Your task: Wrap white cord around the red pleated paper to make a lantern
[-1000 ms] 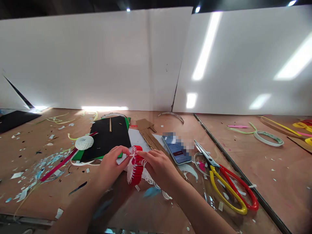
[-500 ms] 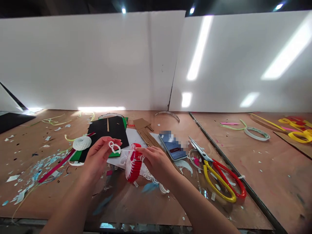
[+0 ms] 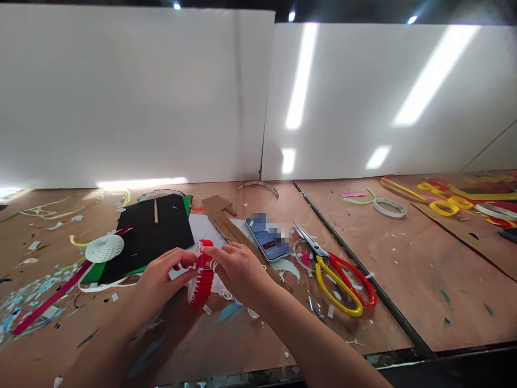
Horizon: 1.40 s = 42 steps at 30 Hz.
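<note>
Both hands meet at a red corrugated paper ring (image 3: 203, 286) with white string laced along its left edge, held upright above the table. My left hand (image 3: 172, 269) pinches at the ring's left side; any string between those fingertips is hidden. My right hand (image 3: 238, 264) is closed on the upper right of the ring, with white string passing around its fingers. Loose white string (image 3: 226, 294) trails down beneath the right hand. Under and behind the ring lies a white sheet (image 3: 201, 229).
To the right lie a phone (image 3: 267, 240) and large scissors (image 3: 339, 275) with yellow and red handles. A tape roll (image 3: 389, 208) sits farther right. On the left are a black sheet (image 3: 161, 231), a white woven disc (image 3: 104, 249) and a dark pink strip (image 3: 52, 299). A white partition (image 3: 161, 97) stands behind.
My left hand has moved from holding a looped bit of white string apart from the ring to touching the ring's left side. The view has swung to the right.
</note>
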Motion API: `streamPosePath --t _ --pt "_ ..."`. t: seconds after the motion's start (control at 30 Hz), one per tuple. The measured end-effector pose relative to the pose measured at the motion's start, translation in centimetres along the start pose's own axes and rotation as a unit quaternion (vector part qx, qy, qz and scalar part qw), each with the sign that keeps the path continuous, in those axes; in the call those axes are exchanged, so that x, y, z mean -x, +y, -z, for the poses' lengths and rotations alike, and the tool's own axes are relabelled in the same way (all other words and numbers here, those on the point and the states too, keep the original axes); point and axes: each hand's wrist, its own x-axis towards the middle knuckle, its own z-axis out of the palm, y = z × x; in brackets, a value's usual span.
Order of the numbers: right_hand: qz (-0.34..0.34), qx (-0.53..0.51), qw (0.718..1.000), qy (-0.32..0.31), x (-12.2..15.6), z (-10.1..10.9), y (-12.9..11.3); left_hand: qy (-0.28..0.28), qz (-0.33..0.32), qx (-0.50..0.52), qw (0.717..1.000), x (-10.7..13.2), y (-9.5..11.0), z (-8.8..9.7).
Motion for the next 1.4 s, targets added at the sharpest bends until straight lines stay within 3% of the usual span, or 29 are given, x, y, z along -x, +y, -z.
streamPosePath --t 0.23,0.5,0.57,0.63,0.7,0.77,0.83,1.13,1.33,1.4 --pt "0.009 0.015 1.000 -0.005 0.1 -0.2 0.1 0.020 -0.023 -0.036 0.999 -0.3 -0.5 -0.3" --pt "0.007 0.005 1.000 -0.008 0.1 0.0 0.0 0.151 0.009 -0.058 0.987 -0.3 -1.4 0.3" --pt "0.006 0.002 1.000 -0.010 0.1 -0.1 0.0 0.185 0.061 -0.015 0.981 -0.2 -1.2 0.5" --pt "0.006 -0.001 1.000 -0.010 0.1 -0.1 0.1 0.218 0.130 0.085 0.963 -0.2 -1.0 0.7" --pt "0.010 -0.001 1.000 -0.004 0.2 -0.2 0.1 0.266 0.176 0.224 0.921 -0.3 -0.6 0.9" --pt "0.014 0.001 1.000 -0.002 0.2 -0.2 0.1 0.310 0.174 0.339 0.871 -0.5 -0.3 1.1" --pt "0.011 0.003 1.000 -0.002 0.3 -0.2 0.1 0.335 0.160 0.396 0.840 -0.7 0.0 1.4" --pt "-0.012 0.008 1.000 -0.025 0.1 0.3 -0.1 0.407 0.192 0.346 0.823 -0.6 0.3 2.4" --pt "-0.018 0.018 0.999 -0.027 0.0 0.3 -0.1 0.488 0.165 0.395 0.761 -0.4 -0.4 3.2" --pt "-0.016 -0.001 1.000 -0.020 0.0 -0.1 -0.1 0.463 0.157 0.428 0.760 -0.5 -0.5 3.2"
